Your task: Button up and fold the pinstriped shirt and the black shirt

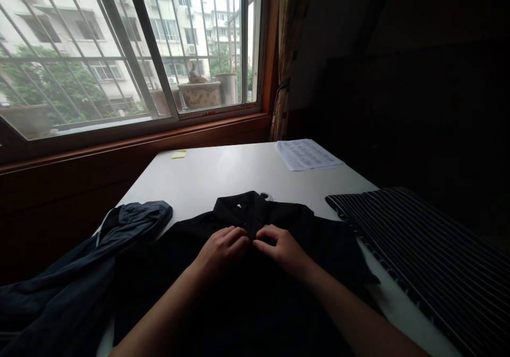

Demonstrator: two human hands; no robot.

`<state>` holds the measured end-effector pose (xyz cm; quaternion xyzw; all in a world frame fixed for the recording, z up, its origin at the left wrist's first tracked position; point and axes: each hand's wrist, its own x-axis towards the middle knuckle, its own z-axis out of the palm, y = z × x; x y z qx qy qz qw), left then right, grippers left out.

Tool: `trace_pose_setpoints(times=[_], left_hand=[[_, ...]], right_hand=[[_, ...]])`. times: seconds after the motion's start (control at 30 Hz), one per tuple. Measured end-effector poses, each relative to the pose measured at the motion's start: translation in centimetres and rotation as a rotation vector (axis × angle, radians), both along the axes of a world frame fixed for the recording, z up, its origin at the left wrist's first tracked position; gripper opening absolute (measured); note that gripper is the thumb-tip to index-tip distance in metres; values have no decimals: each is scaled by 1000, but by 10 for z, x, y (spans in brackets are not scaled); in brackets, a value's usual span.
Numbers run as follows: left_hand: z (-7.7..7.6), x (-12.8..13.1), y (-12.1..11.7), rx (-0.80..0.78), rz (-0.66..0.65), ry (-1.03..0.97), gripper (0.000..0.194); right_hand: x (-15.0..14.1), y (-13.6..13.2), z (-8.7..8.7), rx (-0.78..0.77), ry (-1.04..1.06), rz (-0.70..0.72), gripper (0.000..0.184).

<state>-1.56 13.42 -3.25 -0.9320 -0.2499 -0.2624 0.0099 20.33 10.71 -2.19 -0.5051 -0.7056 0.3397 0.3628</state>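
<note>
Facing barred window [159, 49] beside curtain [287, 49] — white table [235, 171] bears papers [306, 154], black shirt [251, 304]; your left hand [223, 245], right hand [283, 248] below collar [229, 208] — fingers narrow, can't tell if gripping

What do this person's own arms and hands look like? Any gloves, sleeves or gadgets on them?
The left hand and right hand are ordinary, five-fingered human hands, with no gloves. No sleeve, watch or bracelet shows on the left forearm or right forearm, and no cables or markings can be made out.
</note>
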Motion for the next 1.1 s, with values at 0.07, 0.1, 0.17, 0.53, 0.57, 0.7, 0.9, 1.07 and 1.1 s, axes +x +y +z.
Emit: trace_pose_setpoints(times=[0.07, 0.1, 0.17, 0.53, 0.57, 0.7, 0.9, 1.07, 1.1], left_hand=[[0, 1, 0, -73, -22, -53, 14], [0, 2, 0, -108, -31, -69, 13], [-2, 2, 1, -174, -38, -102, 13], [-9, 1, 7, -523, 27, -444, 19], [-7, 1, 8, -536, 20, -461, 18], [-4, 0, 9, -625, 9, -481, 18], [-6, 0, 8, -723, 20, -497, 16], [-6, 3, 7, -675, 53, -494, 12], [-6, 4, 6, -661, 53, -491, 11]], right_hand=[[-1, 0, -1, -6, 5, -4, 10], [-1, 0, -1, -11, 10, -8, 10], [-2, 0, -2, -14, 16, -13, 11], [-2, 0, -2, -46, 50, -22, 12], [-1, 1, -2, -47, 53, -24, 13], [-1, 1, -4, -44, 61, -30, 13], [-1, 2, -8, -7, 38, -7, 11], [-1, 2, -7, 45, 51, 27, 11], [-1, 1, -6, 49, 61, 33, 11]])
